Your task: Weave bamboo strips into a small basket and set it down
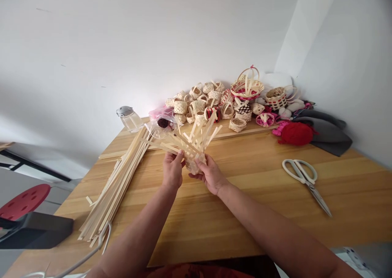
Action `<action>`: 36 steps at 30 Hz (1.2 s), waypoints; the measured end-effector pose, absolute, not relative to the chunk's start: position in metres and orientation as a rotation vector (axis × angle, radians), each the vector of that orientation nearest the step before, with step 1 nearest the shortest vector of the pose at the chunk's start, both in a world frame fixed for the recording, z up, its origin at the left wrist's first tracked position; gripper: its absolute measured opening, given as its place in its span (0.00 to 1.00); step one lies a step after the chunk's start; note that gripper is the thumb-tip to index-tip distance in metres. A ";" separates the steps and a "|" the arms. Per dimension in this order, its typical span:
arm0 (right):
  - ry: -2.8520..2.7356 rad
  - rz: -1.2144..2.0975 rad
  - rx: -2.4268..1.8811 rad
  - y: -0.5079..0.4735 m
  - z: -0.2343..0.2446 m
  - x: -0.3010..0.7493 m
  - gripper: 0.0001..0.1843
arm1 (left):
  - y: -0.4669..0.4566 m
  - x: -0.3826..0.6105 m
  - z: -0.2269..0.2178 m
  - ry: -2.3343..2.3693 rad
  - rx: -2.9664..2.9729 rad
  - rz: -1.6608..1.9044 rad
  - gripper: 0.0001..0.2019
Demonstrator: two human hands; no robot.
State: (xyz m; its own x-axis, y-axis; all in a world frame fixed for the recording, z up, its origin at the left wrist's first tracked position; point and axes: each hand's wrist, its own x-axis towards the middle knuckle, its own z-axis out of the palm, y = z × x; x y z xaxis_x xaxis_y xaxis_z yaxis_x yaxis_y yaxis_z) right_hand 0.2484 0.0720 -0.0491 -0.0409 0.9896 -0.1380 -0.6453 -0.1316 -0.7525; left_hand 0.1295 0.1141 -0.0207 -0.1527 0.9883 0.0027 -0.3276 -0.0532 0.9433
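Between my hands, above the middle of the wooden table [245, 212], is a partly woven basket [193, 162] of pale flat strips. Its woven body is at the bottom, and the loose strip ends fan out upward and to the left. My left hand [174, 168] is closed at its left side, thumb and fingers pinching a strip near the edge of the weave. My right hand [212, 174] grips the body from the right, thumb on the near face and fingers underneath. Part of the weave is hidden behind the fingers.
A bundle of long flat strips [122, 188] lies on the left. White-handled scissors [306, 182] rest at right. Several small finished baskets [211, 100] are piled along the wall, beside red yarn [296, 133] and grey cloth [327, 133]. A clear bottle [131, 119] stands back left.
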 end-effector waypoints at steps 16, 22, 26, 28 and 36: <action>-0.529 1.610 -0.730 0.076 -0.052 0.252 0.25 | 0.111 0.124 -0.030 0.987 1.148 1.554 0.16; -0.519 1.606 -0.787 0.074 -0.050 0.252 0.28 | 0.107 0.128 -0.028 0.936 1.203 1.547 0.14; -0.469 1.667 -0.722 0.074 -0.052 0.253 0.29 | 0.113 0.125 -0.033 1.043 1.208 1.517 0.14; -0.475 1.698 -0.688 0.076 -0.053 0.255 0.26 | 0.113 0.122 -0.034 1.069 1.242 1.528 0.13; -0.554 1.757 -0.610 0.078 -0.056 0.257 0.19 | 0.106 0.127 -0.027 1.168 1.406 1.478 0.13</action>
State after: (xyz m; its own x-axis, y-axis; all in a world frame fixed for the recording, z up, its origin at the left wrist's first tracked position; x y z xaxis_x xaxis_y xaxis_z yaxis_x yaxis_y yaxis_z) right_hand 0.2569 0.0776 -0.0562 -0.2270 0.9663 -0.1210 -0.7221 -0.2504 -0.6449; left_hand 0.1267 0.1064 -0.0272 -0.0940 0.9532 0.2874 0.0592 -0.2829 0.9573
